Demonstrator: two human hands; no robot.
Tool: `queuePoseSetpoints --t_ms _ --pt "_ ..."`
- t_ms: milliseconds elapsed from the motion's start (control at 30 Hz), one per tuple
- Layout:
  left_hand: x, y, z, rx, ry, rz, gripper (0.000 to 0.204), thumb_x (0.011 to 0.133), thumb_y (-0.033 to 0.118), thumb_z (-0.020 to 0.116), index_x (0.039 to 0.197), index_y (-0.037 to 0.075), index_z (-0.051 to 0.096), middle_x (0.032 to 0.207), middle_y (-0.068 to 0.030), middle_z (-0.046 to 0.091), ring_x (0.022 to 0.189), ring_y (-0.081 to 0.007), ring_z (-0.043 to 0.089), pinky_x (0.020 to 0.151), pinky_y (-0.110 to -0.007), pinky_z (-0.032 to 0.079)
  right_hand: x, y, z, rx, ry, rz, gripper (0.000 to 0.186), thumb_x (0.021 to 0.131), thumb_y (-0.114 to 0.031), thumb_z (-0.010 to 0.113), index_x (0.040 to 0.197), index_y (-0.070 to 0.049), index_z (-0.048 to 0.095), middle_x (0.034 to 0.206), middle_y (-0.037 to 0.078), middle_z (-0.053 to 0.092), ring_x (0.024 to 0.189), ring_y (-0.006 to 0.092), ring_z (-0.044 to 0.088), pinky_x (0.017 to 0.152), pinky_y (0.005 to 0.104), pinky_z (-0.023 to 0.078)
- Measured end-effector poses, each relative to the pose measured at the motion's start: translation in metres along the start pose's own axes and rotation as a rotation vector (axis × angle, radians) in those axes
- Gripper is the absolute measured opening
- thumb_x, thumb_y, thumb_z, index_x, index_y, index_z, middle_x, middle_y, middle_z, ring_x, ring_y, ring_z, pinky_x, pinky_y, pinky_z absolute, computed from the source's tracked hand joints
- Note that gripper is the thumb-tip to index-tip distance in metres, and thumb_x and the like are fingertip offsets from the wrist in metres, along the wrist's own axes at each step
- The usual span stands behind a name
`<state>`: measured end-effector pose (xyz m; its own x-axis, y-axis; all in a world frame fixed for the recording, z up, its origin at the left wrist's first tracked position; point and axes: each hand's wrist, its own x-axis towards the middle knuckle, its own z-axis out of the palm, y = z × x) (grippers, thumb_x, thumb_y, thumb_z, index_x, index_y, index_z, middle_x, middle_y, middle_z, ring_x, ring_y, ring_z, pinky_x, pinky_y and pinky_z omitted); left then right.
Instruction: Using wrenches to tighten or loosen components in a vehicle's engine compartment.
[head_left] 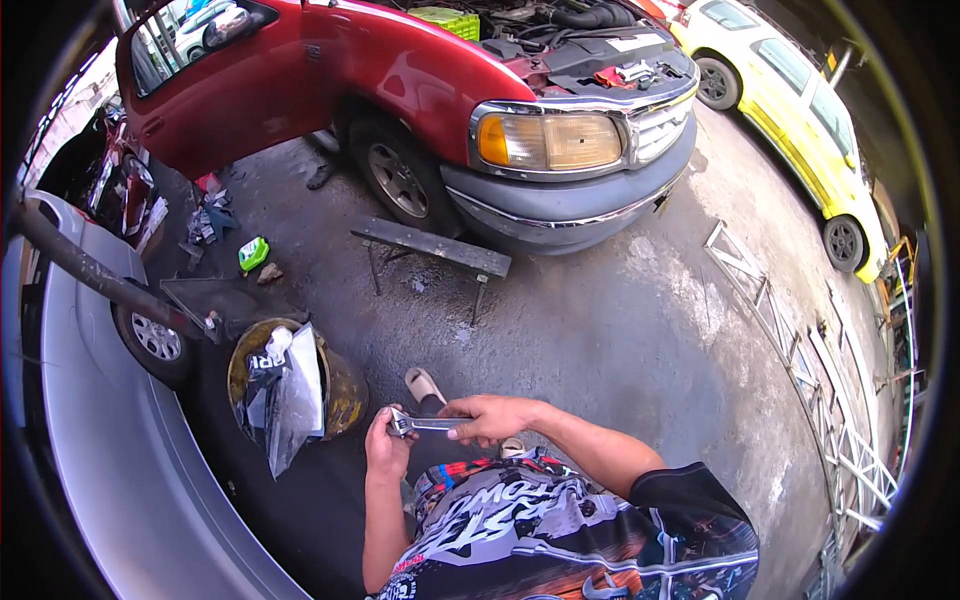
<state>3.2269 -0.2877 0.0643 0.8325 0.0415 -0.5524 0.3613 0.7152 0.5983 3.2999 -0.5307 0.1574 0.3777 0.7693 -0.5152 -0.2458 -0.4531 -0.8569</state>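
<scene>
Spanning the space between the two hands in the head view, an adjustable wrench (436, 424) lies nearly level in front of the person's printed shirt (520, 520), its jaw end to the left and its handle running right. The left hand (387, 447) is closed around the head end, fingers curled and thumb up against it, with part of the head showing past the fingertips. The right hand (497, 418) reaches across from the right and grips the far end of the handle between thumb and bent fingers, covering that end; the middle of the handle shows bare between the hands. How wide the wrench's own jaws stand is too small to tell.

Left of the left hand, well apart from the wrench, stands a bin (345, 400) with plastic bags (297, 385) heaped in its mouth. Ahead, a low bench (432, 245) stands beside the front wheel (398, 180) of a red pickup (400, 75). A sandal (423, 382) shows just beyond the hands.
</scene>
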Motion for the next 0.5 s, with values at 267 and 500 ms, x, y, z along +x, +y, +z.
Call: queuePoseSetpoints --t_ms 267,500 --pt "0.225 0.133 0.086 -0.29 -0.233 -0.244 0.023 0.101 0.033 0.053 0.108 0.012 0.061 0.091 -0.0036 0.064 0.076 -0.0172 0.058 0.071 -0.035 0.049 0.139 -0.074 -0.135 0.501 0.404 -0.351 0.056 0.091 -0.031 0.075 0.137 -0.006 0.056 0.116 0.006 0.064 0.097 0.0124 0.062 0.079 0.0283 0.054" --pt "0.347 0.252 0.258 -0.02 -0.541 -0.313 0.024 0.103 0.032 0.05 0.115 0.013 0.059 0.095 -0.0035 0.066 0.081 -0.0185 0.062 0.073 -0.036 0.05 0.167 -0.185 -0.302 0.357 1.19 -0.589 0.034 0.106 -0.033 0.053 0.103 -0.001 0.064 0.097 0.009 0.07 0.074 0.0129 0.065 0.06 0.0261 0.054"
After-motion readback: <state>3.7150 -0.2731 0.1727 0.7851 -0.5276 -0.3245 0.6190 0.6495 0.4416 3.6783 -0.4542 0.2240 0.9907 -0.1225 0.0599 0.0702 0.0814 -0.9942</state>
